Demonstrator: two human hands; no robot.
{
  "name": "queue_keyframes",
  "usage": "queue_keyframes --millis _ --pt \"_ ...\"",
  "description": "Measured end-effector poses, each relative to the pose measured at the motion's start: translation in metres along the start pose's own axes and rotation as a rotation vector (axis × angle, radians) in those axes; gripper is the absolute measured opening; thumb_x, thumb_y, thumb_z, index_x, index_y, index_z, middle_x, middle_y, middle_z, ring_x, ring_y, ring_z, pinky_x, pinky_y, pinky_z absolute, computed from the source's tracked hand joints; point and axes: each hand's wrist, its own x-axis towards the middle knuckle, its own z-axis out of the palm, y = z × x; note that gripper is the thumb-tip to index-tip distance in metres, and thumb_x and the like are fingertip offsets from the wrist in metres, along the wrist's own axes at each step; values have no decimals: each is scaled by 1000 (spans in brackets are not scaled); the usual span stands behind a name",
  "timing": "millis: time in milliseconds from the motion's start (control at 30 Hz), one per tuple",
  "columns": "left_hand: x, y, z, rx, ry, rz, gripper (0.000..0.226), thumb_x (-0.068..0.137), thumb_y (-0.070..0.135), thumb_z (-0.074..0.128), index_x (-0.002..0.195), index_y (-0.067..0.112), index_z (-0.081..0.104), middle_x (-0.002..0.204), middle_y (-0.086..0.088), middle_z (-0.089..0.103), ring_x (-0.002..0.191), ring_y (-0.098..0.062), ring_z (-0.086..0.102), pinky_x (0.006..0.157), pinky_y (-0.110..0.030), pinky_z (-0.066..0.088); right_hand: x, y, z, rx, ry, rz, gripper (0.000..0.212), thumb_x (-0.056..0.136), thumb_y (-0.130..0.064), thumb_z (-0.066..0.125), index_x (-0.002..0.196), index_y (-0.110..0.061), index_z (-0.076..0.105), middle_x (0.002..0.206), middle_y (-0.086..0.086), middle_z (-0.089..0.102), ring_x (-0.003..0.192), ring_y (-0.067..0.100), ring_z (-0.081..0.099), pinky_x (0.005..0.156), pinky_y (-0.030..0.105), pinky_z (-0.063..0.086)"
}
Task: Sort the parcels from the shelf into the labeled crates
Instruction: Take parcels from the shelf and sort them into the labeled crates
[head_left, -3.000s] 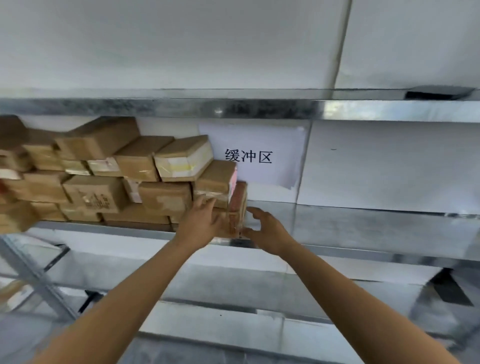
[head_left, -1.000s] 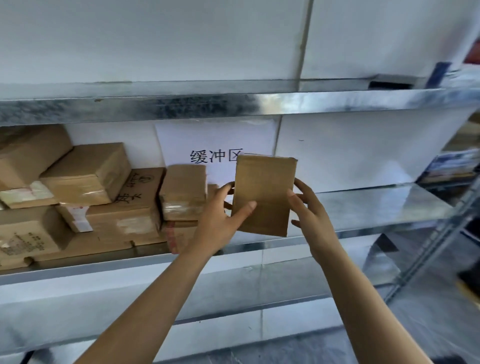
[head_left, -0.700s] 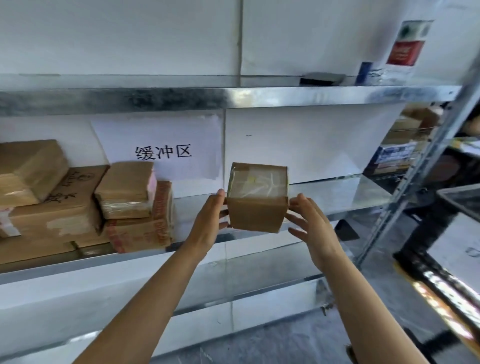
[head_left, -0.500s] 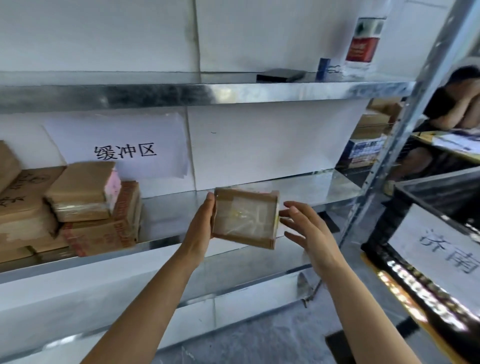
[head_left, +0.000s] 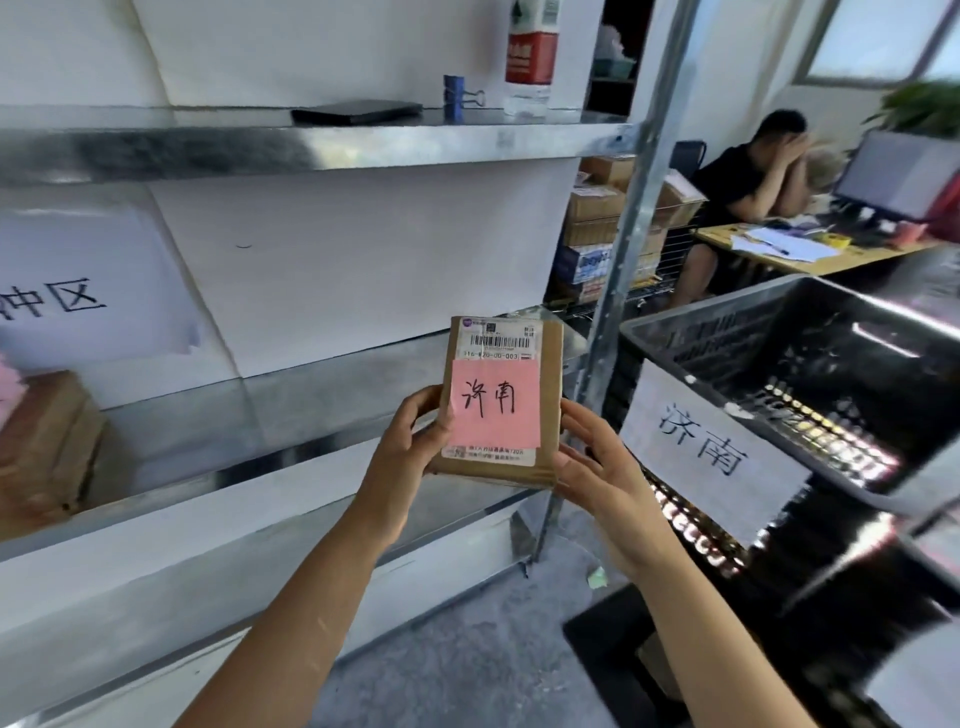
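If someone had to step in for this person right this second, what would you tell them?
Left hand and right hand: both hold one brown parcel upright in front of the shelf.
Its pink note reads 济南, matching the paper label on the black crate to the right.
Done: parcel picked and label read.
Left: put it in that crate, then sort the parcels on the shelf at far left.

Both bare forearms reached up and forward, converging. Left hand (head_left: 402, 457) clasped the parcel (head_left: 501, 400) from its left edge, thumb across the front. Right hand (head_left: 605, 478) cupped the right edge and lower corner, fingers spread.
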Motion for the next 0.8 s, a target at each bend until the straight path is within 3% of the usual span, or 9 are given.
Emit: queue_keyframes --millis 133,267,367,533,600,700,767,800 --pt "5 -2 38 22 -129 31 35 77 33 62 110 37 51 99 25 68 94 4 64 72 -14 51 -16 6 -33 98 79 -2 69 66 -45 68 129 -45 42 129 -11 54 111 8 59 78 23 52" --pt "17 -4 72 74 -210 60 40 75 39 57 114 45 50 108 21 66 104 2 60 83 -17 52 -32 6 -67 123 178 -7 63 64 -48 66 123 -54 44 129 -14 52 109 8 60 81 32 53" --pt "30 0 100 83 -318 73 41 75 42 54 116 46 50 107 21 67 107 -3 60 85 -21 52 -41 0 -89 130 288 -20 67 63 -47 68 125 -51 45 128 -11 52 106 9 62 86 40 54" --pt "64 9 149 95 -507 132 39 79 51 47 118 43 47 122 6 60 113 -7 57 90 -23 50 -42 -13 -124 252 553 -30 57 77 -26 67 127 -42 46 124 1 56 108 20 59 77 35 53" --pt "83 10 168 118 -566 150 43 83 52 37 123 38 47 128 5 56 118 -8 53 96 -28 47 -36 -17 -141 292 645 -15 50 88 -15 58 131 -38 44 120 1 60 105 22 60 71 32 51" --pt "122 7 196 232 -586 210 55 85 53 28 132 30 44 135 7 48 123 -7 46 102 -29 41 -20 -25 -175 249 756 -9 52 90 -14 55 135 -34 41 115 1 61 98 19 63 65 28 53" --pt "154 3 216 348 -599 304 57 90 52 26 136 23 42 136 9 44 125 -3 41 106 -22 34 -3 -29 -203 190 839 16 53 90 -14 55 137 -34 40 111 0 61 90 13 64 64 28 52" --pt "172 2 226 399 -605 357 54 94 49 27 137 21 42 136 8 43 123 0 39 104 -11 29 7 -30 -218 158 869 30 53 90 -15 55 137 -35 39 110 0 61 86 10 63 63 28 52"
